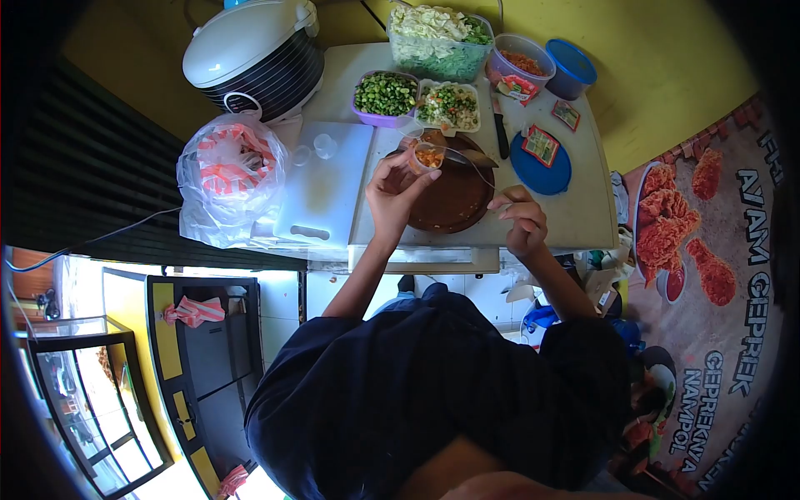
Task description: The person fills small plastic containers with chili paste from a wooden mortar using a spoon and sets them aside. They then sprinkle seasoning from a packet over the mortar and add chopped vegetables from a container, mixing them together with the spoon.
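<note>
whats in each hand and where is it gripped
Left hand: small clear cup of orange food, by its side. Right hand: thin utensil, by its handle end.

In my left grip, the small, round, clear cup sits over the far left part of the round brown board, its open mouth showing chopped orange-red bits. In my right grip, the thin, shiny metal utensil slants across above the board, handle toward its right edge, tip by the cup; I can't make out the tip's shape.
</note>
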Demonstrator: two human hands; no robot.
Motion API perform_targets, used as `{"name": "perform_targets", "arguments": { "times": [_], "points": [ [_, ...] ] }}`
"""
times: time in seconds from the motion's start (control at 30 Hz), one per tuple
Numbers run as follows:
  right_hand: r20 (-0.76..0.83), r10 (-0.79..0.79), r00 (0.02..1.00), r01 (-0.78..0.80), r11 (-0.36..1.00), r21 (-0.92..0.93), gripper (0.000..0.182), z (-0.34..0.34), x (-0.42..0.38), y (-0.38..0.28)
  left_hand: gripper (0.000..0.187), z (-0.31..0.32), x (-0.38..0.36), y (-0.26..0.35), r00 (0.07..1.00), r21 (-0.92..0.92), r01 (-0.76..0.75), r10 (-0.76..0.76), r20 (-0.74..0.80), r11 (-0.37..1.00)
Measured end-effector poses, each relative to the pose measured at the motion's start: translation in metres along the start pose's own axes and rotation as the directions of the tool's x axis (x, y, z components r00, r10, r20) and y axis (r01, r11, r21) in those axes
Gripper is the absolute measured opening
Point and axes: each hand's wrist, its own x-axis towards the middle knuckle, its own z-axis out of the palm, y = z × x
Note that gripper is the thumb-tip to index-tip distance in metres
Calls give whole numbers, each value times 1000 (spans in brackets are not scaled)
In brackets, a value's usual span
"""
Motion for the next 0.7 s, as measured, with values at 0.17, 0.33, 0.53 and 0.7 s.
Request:
{"name": "perform_targets", "arguments": {
  "times": [0.17,0.33,0.53,0.7],
  "points": [
    [20,-8,1000,9,1000,-6,37,6,-1,-4,42,0,0,-6,1000,34,-2,2,-8,999],
    [-25,-17,1000,15,998,-53,37,4,2,-2,42,2,-2,2,999,-46,35,-34,20,998],
    [162,-92,982,115,984,-138,37,1,-2,-4,42,1,-5,3,999,-71,32,-29,46,997],
    [-50,65,997,-64,998,27,37,11,-7,-10,42,-7,-10,8,997,-26,56,-55,45,998]
  ]
}}
